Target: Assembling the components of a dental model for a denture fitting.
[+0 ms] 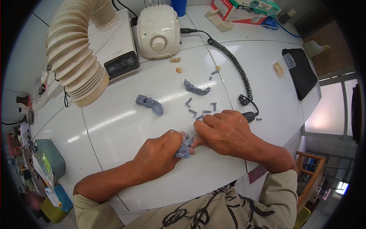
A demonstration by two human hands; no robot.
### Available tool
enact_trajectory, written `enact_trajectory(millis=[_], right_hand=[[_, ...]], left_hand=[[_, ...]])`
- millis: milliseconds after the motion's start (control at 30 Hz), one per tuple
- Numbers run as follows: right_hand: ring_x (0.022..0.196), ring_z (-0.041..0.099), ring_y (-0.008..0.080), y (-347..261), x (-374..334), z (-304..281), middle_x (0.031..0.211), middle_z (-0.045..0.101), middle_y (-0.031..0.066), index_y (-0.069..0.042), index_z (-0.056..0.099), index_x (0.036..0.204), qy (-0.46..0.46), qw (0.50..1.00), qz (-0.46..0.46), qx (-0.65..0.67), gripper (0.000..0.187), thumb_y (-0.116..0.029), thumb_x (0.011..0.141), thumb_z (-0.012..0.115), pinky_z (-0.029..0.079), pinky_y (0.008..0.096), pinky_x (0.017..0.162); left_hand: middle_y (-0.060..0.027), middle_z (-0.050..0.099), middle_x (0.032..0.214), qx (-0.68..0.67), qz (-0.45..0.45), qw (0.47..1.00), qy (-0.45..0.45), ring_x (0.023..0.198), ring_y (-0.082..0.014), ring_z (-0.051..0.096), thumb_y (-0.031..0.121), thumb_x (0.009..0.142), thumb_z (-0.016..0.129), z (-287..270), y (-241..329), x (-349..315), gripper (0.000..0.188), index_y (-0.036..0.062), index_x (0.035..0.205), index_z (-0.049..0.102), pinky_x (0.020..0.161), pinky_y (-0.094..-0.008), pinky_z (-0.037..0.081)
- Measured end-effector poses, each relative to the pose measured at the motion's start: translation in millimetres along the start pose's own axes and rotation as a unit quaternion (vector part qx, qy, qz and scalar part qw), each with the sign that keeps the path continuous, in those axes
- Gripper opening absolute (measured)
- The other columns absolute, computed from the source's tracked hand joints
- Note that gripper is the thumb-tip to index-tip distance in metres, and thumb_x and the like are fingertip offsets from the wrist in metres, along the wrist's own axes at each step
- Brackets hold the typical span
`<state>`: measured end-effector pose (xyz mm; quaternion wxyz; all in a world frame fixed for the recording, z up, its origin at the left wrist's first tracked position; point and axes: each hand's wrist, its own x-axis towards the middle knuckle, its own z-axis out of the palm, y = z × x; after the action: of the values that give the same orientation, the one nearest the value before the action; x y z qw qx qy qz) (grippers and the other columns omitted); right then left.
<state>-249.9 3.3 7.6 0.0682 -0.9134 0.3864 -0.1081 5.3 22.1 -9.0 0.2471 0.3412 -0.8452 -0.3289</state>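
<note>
The left hand (158,152), knuckles up, is clamped on a grey dental model (183,148), whose visible part runs longest near to far. Just right of it, the right hand (228,131), fingers curled, is closed around a dark-ended handpiece (249,116); its long axis slants, butt away to the right, working end leftward at the model. Beyond the grip lie small grey pegs (206,111), then 2 grey dental arches (154,105).

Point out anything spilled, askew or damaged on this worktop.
Nothing looks spilled or clearly broken. What looks untidy: loose grey pegs and L-shaped bits strewn near the right hand, pointing in different directions, with one stray piece alone to that hand's right.
</note>
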Motion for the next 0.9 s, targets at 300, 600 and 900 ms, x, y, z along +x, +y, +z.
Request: enact_trajectory(millis=[300,600,900], right_hand=[[0.055,0.067,0.0208,0.9,0.8,2.2,0.064,0.059,0.0021,-0.01,0.061,0.083,0.014,1.0,0.004,0.014,0.042,-0.048,0.095,0.076,0.05,0.035,0.054],[0.055,0.067,0.0215,1.1,1.4,-0.4,0.065,0.059,0.0026,-0.009,0.062,0.086,0.005,1.0,0.01,0.02,0.043,-0.049,0.096,0.075,0.051,0.0351,0.054],[0.057,0.066,0.0225,0.8,0.7,0.8,0.071,0.06,0.0026,-0.01,0.059,0.085,0.012,0.999,0.025,0.022,0.049,-0.053,0.085,0.081,0.05,0.0349,0.053]], left_hand=[[-0.0169,0.063,0.093,-0.001,0.01,1.0,0.005,0.069,-0.0341,0.07,0.008,0.086,0.088,-0.7,-0.2,0.1,0.045,-0.0054,0.119,0.061,0.057,-0.0416,0.06],[-0.0163,0.062,0.094,0.003,0.008,1.0,-0.003,0.072,-0.0326,0.069,0.006,0.085,0.087,-1.8,0.2,0.2,0.045,-0.0064,0.12,0.062,0.058,-0.0403,0.06],[-0.0214,0.068,0.091,-0.009,0.026,1.0,0.004,0.065,-0.0329,0.072,0.013,0.093,0.087,-4.5,1.1,1.5,0.042,-0.0068,0.114,0.058,0.057,-0.0372,0.058]])
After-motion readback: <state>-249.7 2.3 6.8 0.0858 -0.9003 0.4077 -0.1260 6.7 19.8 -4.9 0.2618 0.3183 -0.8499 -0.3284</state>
